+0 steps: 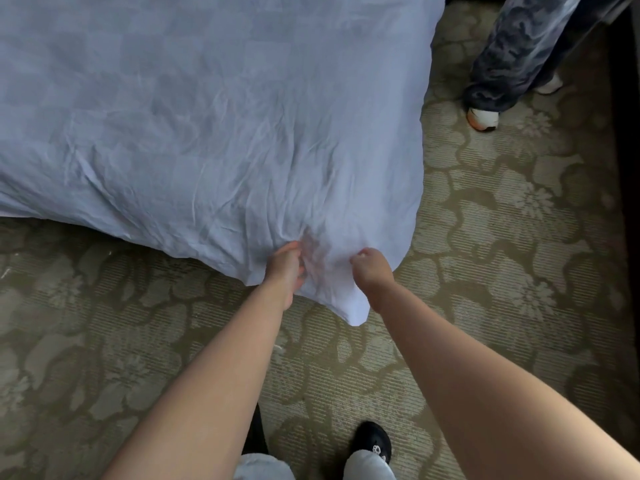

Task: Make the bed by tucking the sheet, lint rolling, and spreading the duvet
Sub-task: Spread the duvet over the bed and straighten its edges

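Observation:
A white duvet (207, 126) with a faint check pattern covers the bed and fills the upper left of the head view. Its near corner hangs over the bed's corner toward the carpet, ending in a loose point. My left hand (285, 268) grips a bunch of the fabric at that corner. My right hand (370, 268) grips the fabric a short way to the right, fingers curled into it. Creases fan out from both hands across the cover. The sheet and mattress beneath are hidden.
Patterned green-beige carpet (485, 237) surrounds the bed corner. Another person's legs in dark patterned trousers and a white shoe (483, 119) stand at the upper right beside the bed. My own black shoe (372, 441) is at the bottom. Dark furniture (628, 133) lines the right edge.

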Tool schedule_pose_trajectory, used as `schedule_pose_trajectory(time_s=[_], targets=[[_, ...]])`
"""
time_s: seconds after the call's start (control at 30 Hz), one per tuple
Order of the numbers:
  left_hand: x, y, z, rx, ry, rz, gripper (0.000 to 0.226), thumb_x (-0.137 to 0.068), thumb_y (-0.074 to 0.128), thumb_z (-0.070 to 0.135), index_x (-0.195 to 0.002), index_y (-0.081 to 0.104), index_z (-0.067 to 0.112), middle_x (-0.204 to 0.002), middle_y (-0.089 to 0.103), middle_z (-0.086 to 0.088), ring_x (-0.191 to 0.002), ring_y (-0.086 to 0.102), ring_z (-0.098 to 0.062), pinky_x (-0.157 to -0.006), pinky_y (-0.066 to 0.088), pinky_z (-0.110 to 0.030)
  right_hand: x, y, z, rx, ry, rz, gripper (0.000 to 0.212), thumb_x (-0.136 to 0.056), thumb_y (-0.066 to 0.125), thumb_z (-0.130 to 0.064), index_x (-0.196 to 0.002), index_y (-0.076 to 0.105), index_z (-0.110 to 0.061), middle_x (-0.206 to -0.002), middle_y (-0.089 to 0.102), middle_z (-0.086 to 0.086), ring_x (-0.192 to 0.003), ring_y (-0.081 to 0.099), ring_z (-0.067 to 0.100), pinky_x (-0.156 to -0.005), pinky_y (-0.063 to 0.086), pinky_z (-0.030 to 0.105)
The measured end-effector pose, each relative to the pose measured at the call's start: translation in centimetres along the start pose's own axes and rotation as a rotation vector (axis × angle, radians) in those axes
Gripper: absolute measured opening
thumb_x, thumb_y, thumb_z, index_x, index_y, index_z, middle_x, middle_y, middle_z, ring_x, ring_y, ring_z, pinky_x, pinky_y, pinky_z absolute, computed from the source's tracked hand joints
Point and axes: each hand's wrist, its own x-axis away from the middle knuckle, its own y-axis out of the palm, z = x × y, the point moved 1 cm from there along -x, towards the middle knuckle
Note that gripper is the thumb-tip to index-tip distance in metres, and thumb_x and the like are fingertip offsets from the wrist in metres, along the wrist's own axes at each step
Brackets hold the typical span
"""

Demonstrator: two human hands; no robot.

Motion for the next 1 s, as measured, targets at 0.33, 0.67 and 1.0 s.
schedule_pose_trajectory(time_s=[0.33,0.67,1.0], targets=[[-4.6,1.0,6.1,-1.405,0.478,0.157,0.120,-0.073,0.079,0.038,-0.150,-0.012,0.035,-0.158,-0.023,0.002,-0.145,-0.020,-0.026,-0.110,0.009,-0.067,-3.7,-2.0,-4.9,0.723,-0.483,0.054,0.103,-0.080,0.068,-0.039,-0.148,-0.009,-0.036,-0.156,-0.021,-0.004,-0.145,-0.002,0.029,-0.110,0.027,0.052],[-8.8,3.6,6.5,-1.544,0.313,0.237,0.150,-0.064,0.087,0.035,-0.125,-0.050,0.041,-0.140,-0.051,-0.007,-0.135,-0.034,-0.044,-0.096,0.012,-0.081,-8.3,-0.9,-2.8,0.953,-0.597,0.143,0.119,-0.078,0.071,-0.045,-0.145,-0.027,-0.030,-0.150,-0.038,0.001,-0.120,0.041,0.029,-0.075,0.047,0.033],[-8.6,3.8,7.0,-1.596,0.280,0.252,0.146,-0.068,0.082,0.043,-0.107,-0.059,0.038,-0.139,-0.052,-0.009,-0.135,-0.033,-0.046,-0.096,0.015,-0.081,-8.5,-3.8,-3.7,1.011,-0.708,0.142,0.088,-0.078,0.029,-0.077,-0.151,0.002,-0.036,-0.159,0.000,0.001,-0.141,0.021,0.029,-0.116,0.002,0.048]])
